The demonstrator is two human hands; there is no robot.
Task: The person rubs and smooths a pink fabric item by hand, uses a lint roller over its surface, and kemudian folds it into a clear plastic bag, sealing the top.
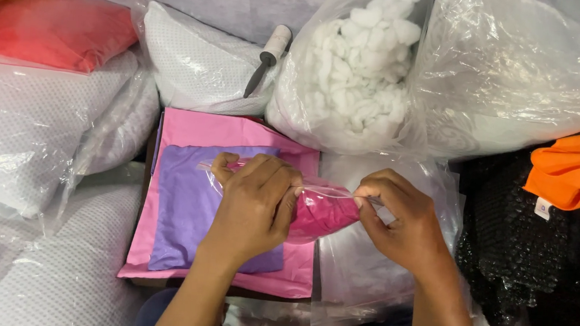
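Bagged goods crowd the whole work surface: white quilted pillows in clear plastic (37, 129) on the left, a clear sack of white fibre stuffing (356, 71) at the top, a black-handled lint roller (269, 56) lying on a pillow beside it, and an orange cloth (575, 172) on black bubble wrap (517, 250) at the right. Just in front of the person lies a pink flat sheet (233, 134) with a purple fabric piece (186, 210) on top.

Above these, both hands hold a clear plastic zip bag stuffed with magenta fabric (321, 210). The left hand (252, 208) is clamped over the bag's left part, fingers curled round its top edge. The right hand (402, 223) pinches the right end of the seal strip between thumb and fingers.

The likeliest trouble, as I judge it, is the bulging fabric: it presses close to the seal line, so a fold could catch in the strip and leave a gap. Thin film pinched hard at one corner might also stretch or tear. Loose slippery plastic lies under the hands, so the bag could slide if one grip eases.
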